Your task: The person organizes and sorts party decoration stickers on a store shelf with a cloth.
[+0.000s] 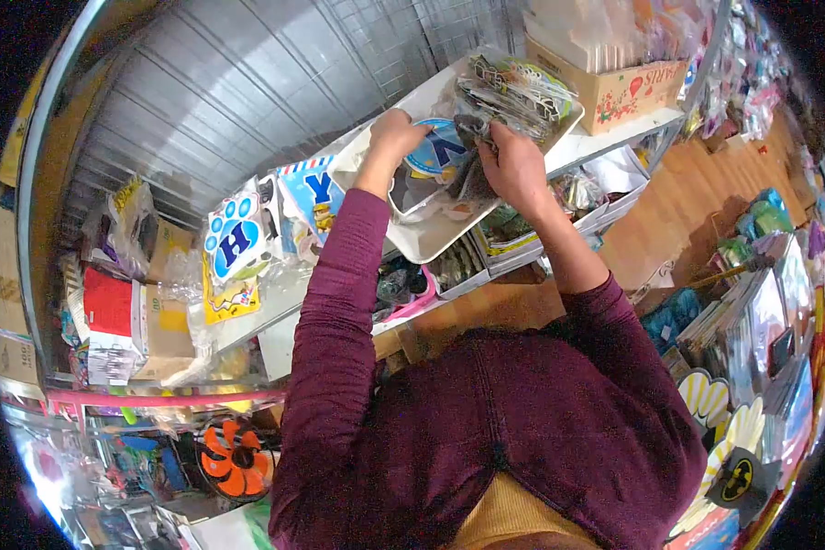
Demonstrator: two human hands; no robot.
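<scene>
A white tray (423, 247) rests on the shelf in front of me. My left hand (396, 147) is closed on the edge of a light-blue round letter card (438, 151) with a dark letter on it, over the tray. In my right hand (518, 170) a crumpled dark grey piece (472, 130), cloth-like, is pinched between thumb and fingers. Its lower part hangs beside the card. Behind my right hand, several plastic-wrapped pieces with black, white and green patterns (522, 92) lie piled at the tray's far end.
Left of the tray are a blue "Y" pennant (318, 190) and an "H" card (234, 243). A cardboard box (637, 92) of plastic packets stands at the right. Filled bins (509, 229) sit below the shelf. An orange-bladed fan (236, 456) is at lower left.
</scene>
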